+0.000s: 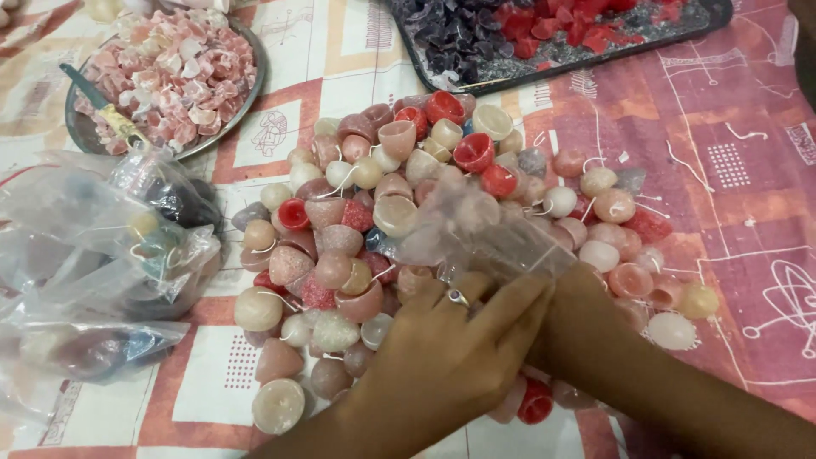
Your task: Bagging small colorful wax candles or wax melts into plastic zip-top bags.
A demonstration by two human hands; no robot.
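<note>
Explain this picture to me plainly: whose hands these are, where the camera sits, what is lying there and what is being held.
There is no machine here. A person works with two bare hands, and the one camera sits on their head, looking down.

The left hand, with a ring, and the right hand meet at the mouth of a small clear bag and grip it together. Whether anything is inside is hard to tell.

Under them lies a heap of small cup-shaped candles in pink, red, cream and grey, many with white wicks, on a patterned cloth.

At top left a round plate holds pink and white pieces and a tool with a green handle. At the top a dark tray holds purple and red pieces. At left lie filled clear bags.
</note>
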